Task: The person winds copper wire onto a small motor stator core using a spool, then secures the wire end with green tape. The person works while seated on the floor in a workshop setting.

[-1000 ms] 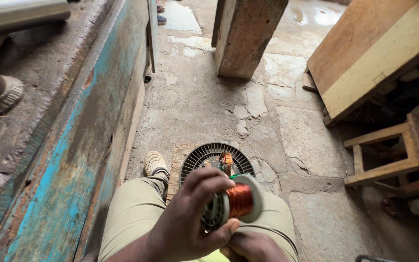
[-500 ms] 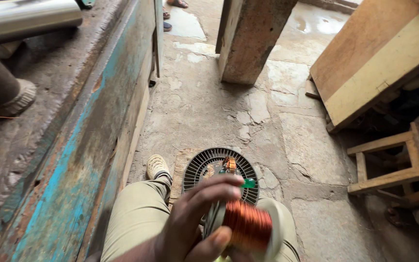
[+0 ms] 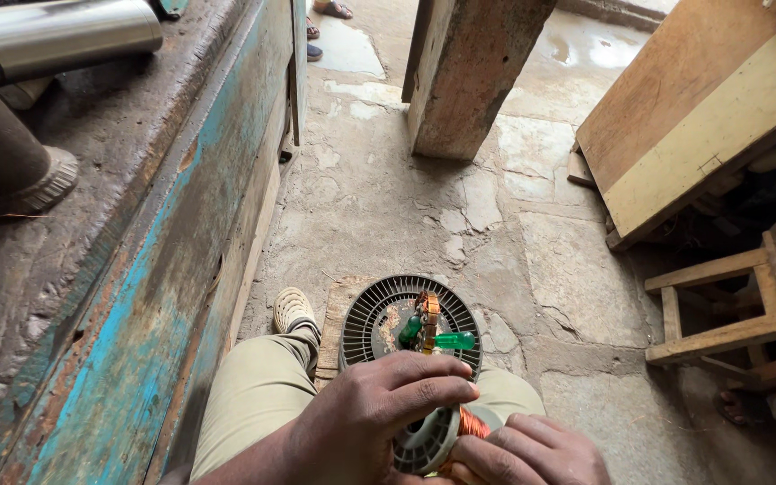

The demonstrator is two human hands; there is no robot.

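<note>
A grey plastic spool (image 3: 426, 440) wound with copper wire (image 3: 472, 422) sits over my lap at the bottom of the view. My left hand (image 3: 370, 413) grips the spool's flange from above, fingers curled over its rim. Below and to the right, my right hand (image 3: 532, 451) closes on the spool's copper-wound side. Just beyond the hands a round grey slotted fan part (image 3: 410, 319) lies on a small board, with a copper-wound piece (image 3: 427, 310) and a green-handled tool (image 3: 451, 341) on it.
A worn blue-painted wooden bench (image 3: 136, 296) runs along my left with a metal cylinder (image 3: 56, 36) on top. A wooden post (image 3: 473, 72) stands ahead on the cracked concrete floor. Boards (image 3: 702, 108) and a wooden stool (image 3: 747, 305) are at the right.
The spool has dropped lower toward my lap and turned, so less copper shows. My right hand has come up into view onto it. The view has tilted, showing the green-handled tool.
</note>
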